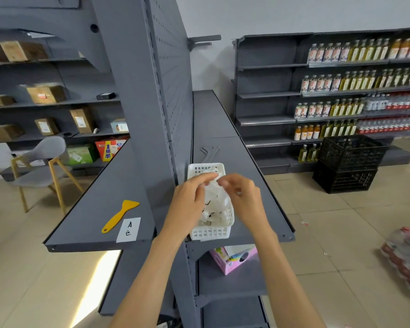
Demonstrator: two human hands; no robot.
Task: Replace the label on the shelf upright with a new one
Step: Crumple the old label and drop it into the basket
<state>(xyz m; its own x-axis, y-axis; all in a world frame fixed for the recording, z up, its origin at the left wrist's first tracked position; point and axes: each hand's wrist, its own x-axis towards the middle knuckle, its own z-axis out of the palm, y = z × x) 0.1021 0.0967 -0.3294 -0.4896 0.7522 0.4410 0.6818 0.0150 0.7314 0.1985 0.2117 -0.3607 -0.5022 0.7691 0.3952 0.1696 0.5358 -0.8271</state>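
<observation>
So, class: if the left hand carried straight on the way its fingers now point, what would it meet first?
The left hand points right and slightly up, into the white paper slips above the white basket. It already seems to touch them; just beyond are the right hand's fingertips. Depth is unclear.

White paper label (128, 229) with "A" and another character handwritten in black lies flat at the front edge of the grey shelf, just right of the yellow scraper (119, 216). More white label slips (217, 204) are bunched up over the white basket (211, 232), pinched between both hands.
</observation>
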